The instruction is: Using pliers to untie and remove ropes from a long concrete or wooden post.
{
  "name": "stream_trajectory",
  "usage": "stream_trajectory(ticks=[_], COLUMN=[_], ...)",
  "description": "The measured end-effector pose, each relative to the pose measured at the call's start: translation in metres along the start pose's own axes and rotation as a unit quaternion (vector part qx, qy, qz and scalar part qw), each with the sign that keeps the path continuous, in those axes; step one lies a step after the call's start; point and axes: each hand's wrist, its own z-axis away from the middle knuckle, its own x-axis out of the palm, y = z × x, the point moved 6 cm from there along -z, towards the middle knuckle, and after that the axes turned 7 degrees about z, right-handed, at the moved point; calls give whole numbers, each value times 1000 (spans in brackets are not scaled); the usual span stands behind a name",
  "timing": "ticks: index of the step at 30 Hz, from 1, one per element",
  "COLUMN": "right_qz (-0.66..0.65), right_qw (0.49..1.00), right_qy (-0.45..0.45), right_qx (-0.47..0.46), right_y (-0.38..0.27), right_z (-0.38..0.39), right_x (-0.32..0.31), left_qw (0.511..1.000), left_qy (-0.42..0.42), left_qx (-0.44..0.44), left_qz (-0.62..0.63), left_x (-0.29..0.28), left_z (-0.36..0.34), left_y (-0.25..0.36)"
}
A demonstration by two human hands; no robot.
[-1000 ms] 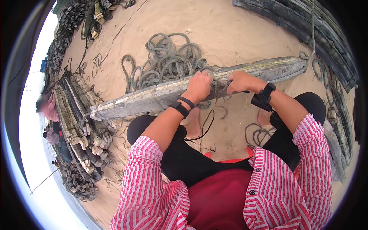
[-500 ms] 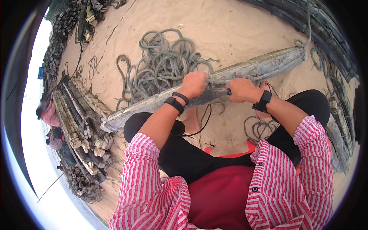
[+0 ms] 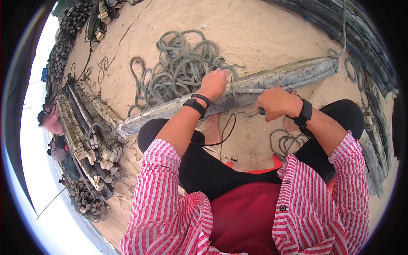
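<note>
A long, weathered grey beam (image 3: 293, 73) lies slantwise across the sand before my knees, with a grey-green rope (image 3: 250, 90) running along its near side. Against the beam's upper edge, my left hand (image 3: 213, 83) is closed; a thin cord (image 3: 233, 90) hangs down from its fingers over the beam. My right hand (image 3: 278, 103) makes a fist just off the near side, around a dark-handled tool (image 3: 262, 111). Only the handle's end shows; the rest of the tool is hidden. Beyond my left hand lies a heap of thick, tangled rope (image 3: 178, 68).
Bundled old beams (image 3: 80, 123) stand at the left, where people (image 3: 53, 123) work. More long dark beams (image 3: 340, 29) lie at the far right. A loose rope coil (image 3: 284, 142) rests by my right knee, and a thin black cord (image 3: 231, 127) curves near my foot.
My right hand has moved a little right and nearer to me, away from the beam, with the tool. My left hand has shifted only slightly, and the thin cord now hangs visibly beside it.
</note>
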Motion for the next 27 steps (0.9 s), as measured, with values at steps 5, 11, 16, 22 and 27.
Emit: stream_trajectory(ticks=[5, 11, 16, 22, 27], right_qz=[13, -89, -130, -140, -163], right_qw=[966, 941, 937, 922, 916], right_qy=[230, 302, 296, 334, 352], right_qx=[116, 122, 132, 133, 107], right_y=[48, 72, 92, 96, 87], right_z=[63, 94, 83, 97, 99], right_x=[-89, -108, -96, -99, -105], left_qw=[981, 916, 831, 804, 737], left_qy=[-186, -294, -326, -139, 43], left_qx=[-50, -85, -155, -137, 12], left_qz=[33, 258, 423, 562, 675], left_x=[54, 120, 125, 36, -88], left_z=[-6, -9, 7, 7, 16], left_y=[0, 41, 60, 80, 94])
